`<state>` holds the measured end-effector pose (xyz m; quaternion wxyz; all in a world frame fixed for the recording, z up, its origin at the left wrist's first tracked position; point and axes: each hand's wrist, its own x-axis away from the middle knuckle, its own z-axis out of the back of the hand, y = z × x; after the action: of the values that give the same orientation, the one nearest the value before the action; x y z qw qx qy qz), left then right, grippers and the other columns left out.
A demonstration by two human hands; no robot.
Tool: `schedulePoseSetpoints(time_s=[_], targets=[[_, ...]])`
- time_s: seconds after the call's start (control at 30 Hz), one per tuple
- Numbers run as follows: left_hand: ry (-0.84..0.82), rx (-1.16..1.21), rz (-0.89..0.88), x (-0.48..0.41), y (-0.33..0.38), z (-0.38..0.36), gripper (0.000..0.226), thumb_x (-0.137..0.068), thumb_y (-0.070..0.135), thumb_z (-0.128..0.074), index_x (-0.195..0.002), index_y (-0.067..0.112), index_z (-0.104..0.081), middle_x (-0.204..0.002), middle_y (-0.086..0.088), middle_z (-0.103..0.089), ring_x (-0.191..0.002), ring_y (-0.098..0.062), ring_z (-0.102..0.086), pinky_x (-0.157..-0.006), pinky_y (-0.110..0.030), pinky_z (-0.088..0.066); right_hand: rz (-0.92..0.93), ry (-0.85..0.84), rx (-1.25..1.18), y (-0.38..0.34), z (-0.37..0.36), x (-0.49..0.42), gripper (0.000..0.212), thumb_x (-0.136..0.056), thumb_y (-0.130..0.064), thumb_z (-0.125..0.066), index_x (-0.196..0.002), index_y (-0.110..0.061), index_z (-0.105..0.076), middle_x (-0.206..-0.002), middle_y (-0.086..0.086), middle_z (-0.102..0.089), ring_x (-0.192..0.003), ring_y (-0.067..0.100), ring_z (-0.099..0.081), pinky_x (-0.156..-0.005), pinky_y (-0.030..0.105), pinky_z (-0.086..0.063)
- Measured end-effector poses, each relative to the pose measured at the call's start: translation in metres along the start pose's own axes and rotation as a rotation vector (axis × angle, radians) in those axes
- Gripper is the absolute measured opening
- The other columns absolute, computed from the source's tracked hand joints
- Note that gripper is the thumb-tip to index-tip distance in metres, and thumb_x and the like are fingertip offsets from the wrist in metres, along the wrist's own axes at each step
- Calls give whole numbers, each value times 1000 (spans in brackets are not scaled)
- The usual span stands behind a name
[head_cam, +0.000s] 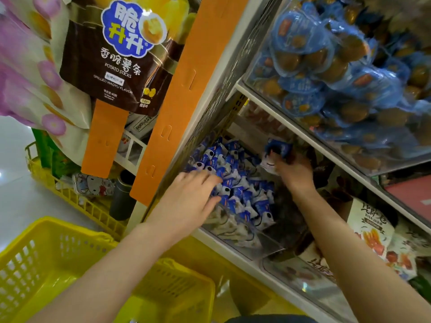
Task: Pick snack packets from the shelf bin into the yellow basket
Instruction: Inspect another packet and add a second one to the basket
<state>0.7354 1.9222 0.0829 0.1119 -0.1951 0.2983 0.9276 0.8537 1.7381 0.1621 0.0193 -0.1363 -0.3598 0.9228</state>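
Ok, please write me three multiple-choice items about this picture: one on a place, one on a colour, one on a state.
1. Where is the basket, seen from the bin?
A. above it
B. inside it
C. below it, at the left

2. What colour are the packets in the bin?
A. red
B. blue and white
C. green

3. What does the right hand do?
A. grips packets
B. hangs idle
C. rests on the basket

Answers:
1 C: the basket stands at the bottom left, lower than the bin.
2 B: the pile shows blue and white wrappers.
3 A: its fingers curl round packets lifted above the pile.
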Motion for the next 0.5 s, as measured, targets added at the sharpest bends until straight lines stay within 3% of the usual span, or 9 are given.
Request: schedulePoseSetpoints(time_s=[0.13,0.23,0.3,0.4,0.5], targets=[[-65,-101,-51,2,-8,-3,47,-93,47,-18,-107,27,-58,-103,10,-62,-100,-10,-54,-96,-29,-29,-1,58,267,30,-17,-54,35,-89,-13,-58,-121,1,-54,-123,21,-57,-112,34,-54,-80,31,-40],[-33,-120,-73,2,-10,-4,43,-92,45,-26,-92,25,-65,-87,10,-66,-85,-11,-59,-90,-31,-39,-87,104,388,47,-31,-74,38,-88,-13,-60,-122,2,-52,-125,22,-55,-113,38,-53,-88,41,-45],[19,-117,-81,1,-11,-5,36,-90,42,-35,-83,26,-66,-78,11,-65,-77,-10,-60,-85,-31,-45,-149,90,416,56,-41,-79,36,-88,-15,-60,-119,2,-54,-122,22,-57,-111,38,-55,-84,40,-46],[34,-86,-110,2,-14,-8,32,-90,41,-39,-81,26,-66,-76,12,-65,-74,-10,-60,-83,-30,-46,-200,55,351,63,-53,-81,34,-86,-15,-64,-115,2,-59,-118,22,-60,-106,37,-57,-79,35,-44],[49,-79,-144,1,-18,-9,33,-90,41,-39,-83,26,-67,-77,12,-66,-75,-9,-60,-82,-30,-47,-219,8,334,71,-62,-82,39,-85,-18,-65,-120,-2,-58,-122,20,-59,-111,36,-55,-89,37,-43]])
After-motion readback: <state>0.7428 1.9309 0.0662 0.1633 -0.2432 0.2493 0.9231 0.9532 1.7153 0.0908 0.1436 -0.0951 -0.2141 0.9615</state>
